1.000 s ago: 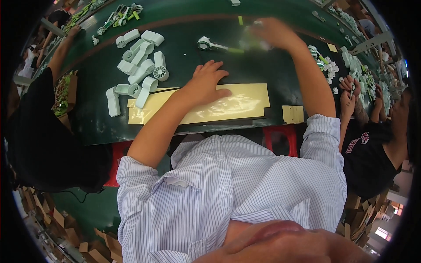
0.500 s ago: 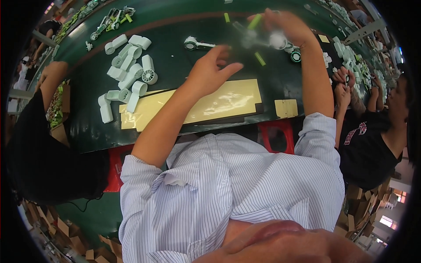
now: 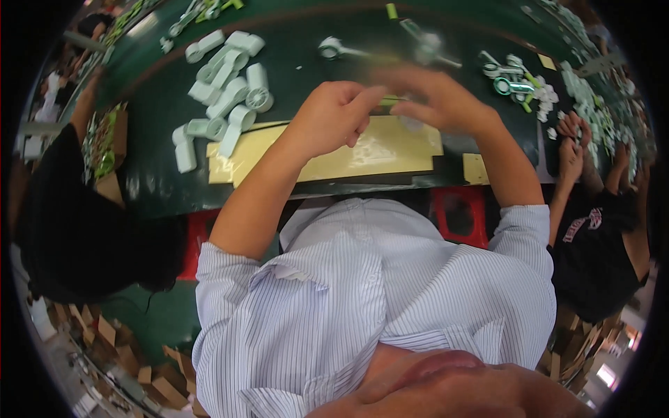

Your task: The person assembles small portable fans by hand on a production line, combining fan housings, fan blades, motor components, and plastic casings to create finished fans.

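My left hand (image 3: 333,120) is over the yellow sheet (image 3: 313,166), its fingers curled in and thumb pressed toward the forefinger; what it pinches is hidden. Facing it, my right hand (image 3: 435,101) is smeared by motion, so its fingers cannot be read. A lime-green strip (image 3: 391,102) shows between the two hands; which one holds it I cannot tell. Beyond them on the dark green table lie a pale part with a round end and thin arm (image 3: 332,47) and a blurred, similar long part (image 3: 426,47).
Several pale mint tubular housings (image 3: 226,87) are heaped at left. At right sit pale parts with green rings (image 3: 512,82) and small white pieces (image 3: 546,97). A co-worker's hands (image 3: 573,143) work farther right; another person in black (image 3: 63,216) sits at left.
My right hand has come from the far right side toward me and in beside my left hand. My left thumb, spread out before, has closed toward the fingers. The whole view has shifted slightly.
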### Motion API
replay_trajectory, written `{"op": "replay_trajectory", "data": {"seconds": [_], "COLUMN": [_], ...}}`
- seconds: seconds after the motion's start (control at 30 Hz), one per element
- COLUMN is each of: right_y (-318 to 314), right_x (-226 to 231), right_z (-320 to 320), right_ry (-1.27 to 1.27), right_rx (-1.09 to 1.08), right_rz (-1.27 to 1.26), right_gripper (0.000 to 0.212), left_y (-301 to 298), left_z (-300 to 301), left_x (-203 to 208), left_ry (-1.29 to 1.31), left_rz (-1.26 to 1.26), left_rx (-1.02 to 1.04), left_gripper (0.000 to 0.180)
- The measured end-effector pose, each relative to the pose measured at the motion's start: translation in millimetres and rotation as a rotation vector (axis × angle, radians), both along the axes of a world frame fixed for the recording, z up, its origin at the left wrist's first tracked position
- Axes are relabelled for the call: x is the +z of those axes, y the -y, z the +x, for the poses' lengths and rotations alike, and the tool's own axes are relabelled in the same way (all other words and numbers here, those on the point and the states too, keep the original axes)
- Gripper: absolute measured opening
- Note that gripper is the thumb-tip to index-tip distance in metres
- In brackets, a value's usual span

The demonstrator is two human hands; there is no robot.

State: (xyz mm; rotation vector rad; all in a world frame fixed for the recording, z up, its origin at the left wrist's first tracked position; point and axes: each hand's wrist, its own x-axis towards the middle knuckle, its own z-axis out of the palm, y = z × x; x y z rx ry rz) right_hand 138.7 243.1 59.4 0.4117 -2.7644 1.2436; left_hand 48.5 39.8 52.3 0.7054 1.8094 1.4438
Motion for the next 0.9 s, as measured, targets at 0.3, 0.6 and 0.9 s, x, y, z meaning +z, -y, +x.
{"op": "replay_trajectory", "data": {"seconds": [0.3,0.6,0.9], "right_y": [18,16,27], "right_x": [-22,-20,-7], "right_z": [-11,-18,6], "right_ry": [0.157,0.211,-0.192], "right_rx": [-0.085,-0.254,-0.286], "right_rz": [-0.231,-0.294,0.001], "right_gripper": [0.030,0.026,0.022], "left_y": [52,76,44], "left_z": [-34,-91,-46], "left_x": [-2,-45,-14], "left_ry": [-0.629,-1.352,-0.221], "left_rz": [-0.084,-0.794,0.105], "left_rx": [0.177,0.228,0.266], "left_gripper": [0.044,0.047,0.035]}}
